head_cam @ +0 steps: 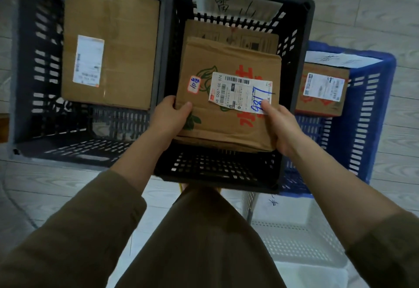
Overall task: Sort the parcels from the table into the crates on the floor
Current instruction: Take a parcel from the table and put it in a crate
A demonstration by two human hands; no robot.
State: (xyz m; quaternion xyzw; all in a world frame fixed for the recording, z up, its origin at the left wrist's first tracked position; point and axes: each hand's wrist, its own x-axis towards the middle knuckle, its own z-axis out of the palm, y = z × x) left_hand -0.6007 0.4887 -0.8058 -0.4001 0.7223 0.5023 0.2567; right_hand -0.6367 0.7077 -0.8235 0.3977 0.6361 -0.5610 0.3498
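Printed parcel (229, 124), labelled, was tilted over black crate (217, 170), above second parcel (231, 36); grey crate (29, 61) held plain parcel (118, 49), blue crate (367, 111) small parcel (322, 104).

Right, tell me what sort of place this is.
Probably a parcel-sorting depot: a black slatted plastic crate bearing a handwritten white paper sign, and a brown cardboard parcel with a barcoded white shipping label.

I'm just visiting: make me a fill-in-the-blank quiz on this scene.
Left hand and right hand hold the brown cardboard parcel over the middle slatted plastic crate, coloured ____.
Handwriting on its white shipping label is in ____ ink.
The large plain cardboard box lies in the dark crate on the ____.
Missing words: black, blue, left.
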